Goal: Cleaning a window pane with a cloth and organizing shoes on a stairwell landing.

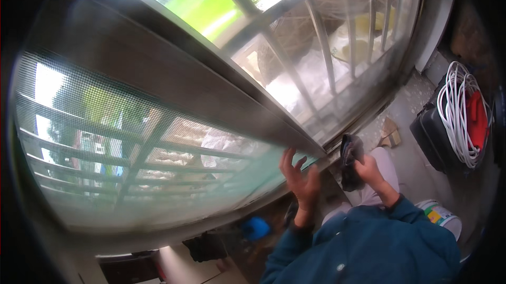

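My right hand (369, 170) grips a dark, crumpled cloth (351, 163) just above the sill and floor by the window corner. To the left of it, my left hand (302, 177) is raised with its fingers spread and bent, holding nothing, close to the lower end of the window sash frame (253, 104). The sliding sash has an insect screen (99, 125) and glass, with bars behind them. Beyond the frame, metal window bars (320, 40) stand in front of white and yellow sacks (348, 46) outside.
A black case (429, 137) on the right bears a coiled white cable (454, 114) and a red thing (477, 120). A piece of cardboard (390, 135) lies on the floor. Beside my right sleeve stands a white bucket (450, 220). A blue object (255, 228) lies below the sill.
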The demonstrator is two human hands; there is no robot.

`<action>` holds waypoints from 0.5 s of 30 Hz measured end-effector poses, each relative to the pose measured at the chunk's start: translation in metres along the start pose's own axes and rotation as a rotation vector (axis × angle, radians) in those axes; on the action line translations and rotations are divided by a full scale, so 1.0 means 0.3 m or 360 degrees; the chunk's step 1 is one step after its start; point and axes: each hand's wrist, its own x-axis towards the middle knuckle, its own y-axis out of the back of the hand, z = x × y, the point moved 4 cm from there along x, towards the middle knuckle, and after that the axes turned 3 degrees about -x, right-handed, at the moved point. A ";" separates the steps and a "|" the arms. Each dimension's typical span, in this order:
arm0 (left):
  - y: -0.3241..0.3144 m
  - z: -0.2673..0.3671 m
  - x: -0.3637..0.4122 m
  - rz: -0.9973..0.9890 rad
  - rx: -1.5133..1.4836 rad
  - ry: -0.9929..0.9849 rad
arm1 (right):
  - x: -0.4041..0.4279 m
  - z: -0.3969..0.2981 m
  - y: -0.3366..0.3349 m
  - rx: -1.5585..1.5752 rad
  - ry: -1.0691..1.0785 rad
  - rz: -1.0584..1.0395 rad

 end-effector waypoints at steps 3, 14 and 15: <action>-0.010 -0.008 0.002 0.0001 -0.0006 0.0001 | -0.001 0.039 0.008 -0.0015 -0.0034 0.0007; -0.344 0.010 0.064 -0.0555 -0.0024 -0.0051 | -0.023 0.039 0.100 0.0027 -0.0094 0.0082; -0.384 0.013 0.075 -0.0614 -0.0085 -0.0048 | -0.027 0.035 0.119 0.0025 -0.0111 0.0115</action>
